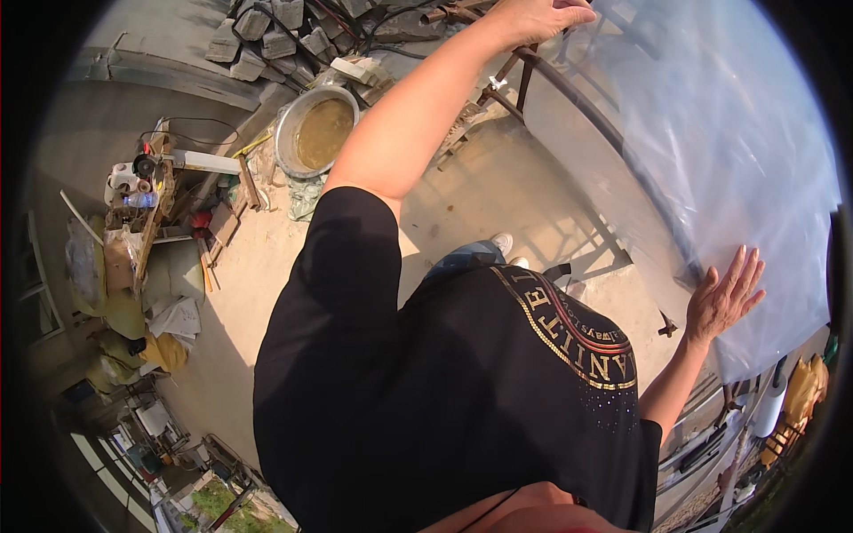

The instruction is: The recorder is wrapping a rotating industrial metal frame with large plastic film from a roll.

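Observation:
A large clear plastic sheet [711, 133] hangs over a dark metal pipe frame [613, 133] on the right. Against the sheet's lower part lies my right hand [727, 298], its fingers spread flat near the pipe's lower end. My left arm reaches far up to the top edge, where my left hand [542, 19] is partly cut off. Its fingers are bent together beside the sheet's upper edge and the top of the pipe. What they hold, if anything, is hidden.
A metal basin [317, 131] of murky water stands on the concrete floor [240, 311] at the left. Behind it are piled grey blocks [258, 35] and cables. A cluttered wooden stand [153, 209] holds tools at far left. More pipes [702, 444] lie at lower right.

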The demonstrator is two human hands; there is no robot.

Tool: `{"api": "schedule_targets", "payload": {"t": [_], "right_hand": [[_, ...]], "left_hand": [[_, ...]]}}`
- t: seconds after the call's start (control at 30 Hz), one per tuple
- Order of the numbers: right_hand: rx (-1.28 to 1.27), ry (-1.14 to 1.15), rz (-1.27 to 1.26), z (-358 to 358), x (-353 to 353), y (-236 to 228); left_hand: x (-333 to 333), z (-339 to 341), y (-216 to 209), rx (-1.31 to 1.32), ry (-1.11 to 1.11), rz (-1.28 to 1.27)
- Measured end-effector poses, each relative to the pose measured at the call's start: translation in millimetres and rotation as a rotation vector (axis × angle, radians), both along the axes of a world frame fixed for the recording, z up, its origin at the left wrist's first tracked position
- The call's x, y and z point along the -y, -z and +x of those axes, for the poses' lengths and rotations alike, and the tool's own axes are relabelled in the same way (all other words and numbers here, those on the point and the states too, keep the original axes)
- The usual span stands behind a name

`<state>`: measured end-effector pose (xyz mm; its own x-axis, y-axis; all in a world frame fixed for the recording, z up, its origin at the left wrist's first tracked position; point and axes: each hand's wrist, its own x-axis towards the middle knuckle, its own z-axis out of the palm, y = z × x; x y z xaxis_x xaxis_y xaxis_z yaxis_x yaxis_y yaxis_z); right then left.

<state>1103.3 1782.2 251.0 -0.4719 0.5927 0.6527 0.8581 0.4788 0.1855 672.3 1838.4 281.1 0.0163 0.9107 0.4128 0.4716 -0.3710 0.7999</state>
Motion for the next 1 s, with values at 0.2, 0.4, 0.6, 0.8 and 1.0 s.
{"api": "schedule_targets", "payload": {"t": [0.2, 0.4, 0.6, 0.8, 1.0], "right_hand": [[0.048, 0.102, 0.041, -8.7, 6.1, 7.2], [-0.064, 0.172, 0.164, -116.7, 11.4, 13.9], [-0.085, -0.391, -0.025, -387.5, 43.3, 48.2], [0.041, -0.175, -0.171, -490.5, 32.8, 49.8], [0.162, -0.056, -0.202, -501.7, 15.2, 61.2]], "left_hand": [[119.9, -112.7, -20.2, -0.019, -0.424, 0.004], [181.1, -270.1, 104.0, 0.343, -0.679, -0.112], [218.5, -407.5, 261.0, 0.283, -0.694, -0.608], [314.5, -438.6, 354.4, 0.424, -0.620, -1.145], [361.0, -459.2, 377.7, 0.538, -0.645, -1.340]]}}
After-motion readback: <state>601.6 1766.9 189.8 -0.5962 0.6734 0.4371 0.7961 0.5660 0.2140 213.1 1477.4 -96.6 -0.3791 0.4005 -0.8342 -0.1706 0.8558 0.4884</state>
